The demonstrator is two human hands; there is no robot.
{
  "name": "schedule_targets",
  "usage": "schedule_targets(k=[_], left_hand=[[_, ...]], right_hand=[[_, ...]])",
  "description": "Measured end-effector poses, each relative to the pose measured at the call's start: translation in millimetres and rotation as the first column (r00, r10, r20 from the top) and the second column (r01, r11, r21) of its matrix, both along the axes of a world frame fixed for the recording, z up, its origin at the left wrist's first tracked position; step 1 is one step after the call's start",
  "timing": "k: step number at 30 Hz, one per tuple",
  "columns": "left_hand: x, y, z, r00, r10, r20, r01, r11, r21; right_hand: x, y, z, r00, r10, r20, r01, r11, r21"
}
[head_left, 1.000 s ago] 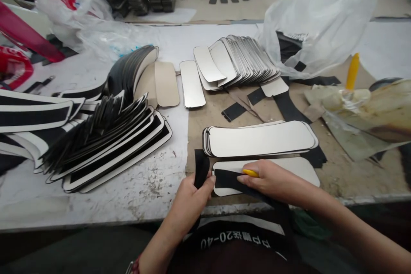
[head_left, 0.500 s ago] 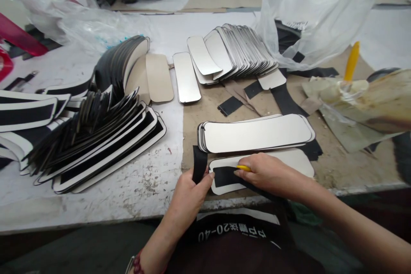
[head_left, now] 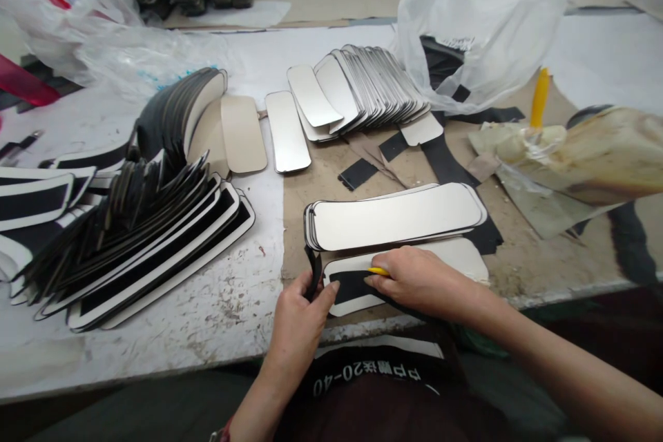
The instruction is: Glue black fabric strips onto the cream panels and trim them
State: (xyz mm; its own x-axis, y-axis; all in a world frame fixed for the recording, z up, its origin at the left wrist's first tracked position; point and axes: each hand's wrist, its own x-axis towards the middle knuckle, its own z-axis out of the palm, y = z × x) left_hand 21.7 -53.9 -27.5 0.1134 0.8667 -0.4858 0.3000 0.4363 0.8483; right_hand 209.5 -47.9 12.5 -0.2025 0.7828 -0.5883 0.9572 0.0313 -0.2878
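A white rounded panel (head_left: 469, 259) lies at the table's front edge, with a black strip (head_left: 350, 287) along its face. My right hand (head_left: 417, 280) rests over that strip, its fingers closed; a short yellow end (head_left: 379, 271) of a tool pokes out of the grip, the remainder hidden. At the panel's left end, my left hand (head_left: 300, 314) pinches a black band (head_left: 313, 268) that stands up between thumb and fingers, the thumb tip by the panel's edge. Just behind lies a small stack of white panels (head_left: 394, 217).
Fanned black-and-white panels (head_left: 170, 248) fill the left side. Behind are more white panels (head_left: 373, 90), beige pieces (head_left: 243, 135) and black scraps (head_left: 357, 173). A clear plastic bag (head_left: 492, 21) stands back right, near a yellow-handled tool (head_left: 539, 98) in a stained, plastic-wrapped container (head_left: 595, 152).
The whole view has shifted, so most things sit slightly farther left. In my left hand the black band has turned edge-on and looks narrower. My right hand keeps its place on the panel.
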Motion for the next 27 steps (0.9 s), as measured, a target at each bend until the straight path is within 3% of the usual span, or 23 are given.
schedule_targets(k=[5, 10, 18, 27], left_hand=[[-9, 0, -5.1, 0.997, 0.076, -0.013, -0.077, 0.996, -0.042], [-12, 2, -8.7, 0.997, 0.051, -0.057, -0.057, 0.993, -0.099], [-11, -1, -8.9, 0.984, 0.077, -0.16, -0.094, 0.991, -0.097], [-10, 0, -5.8, 0.977, 0.078, -0.2, -0.107, 0.984, -0.142]], right_hand=[[55, -33, 11.2, 0.99, -0.129, 0.06, 0.126, 0.991, 0.052], [103, -60, 9.0, 0.945, -0.322, 0.065, 0.312, 0.942, 0.123], [82, -50, -0.5, 0.846, -0.403, 0.349, 0.352, 0.914, 0.202], [91, -35, -2.6, 0.885, -0.297, 0.358, 0.276, 0.955, 0.108]])
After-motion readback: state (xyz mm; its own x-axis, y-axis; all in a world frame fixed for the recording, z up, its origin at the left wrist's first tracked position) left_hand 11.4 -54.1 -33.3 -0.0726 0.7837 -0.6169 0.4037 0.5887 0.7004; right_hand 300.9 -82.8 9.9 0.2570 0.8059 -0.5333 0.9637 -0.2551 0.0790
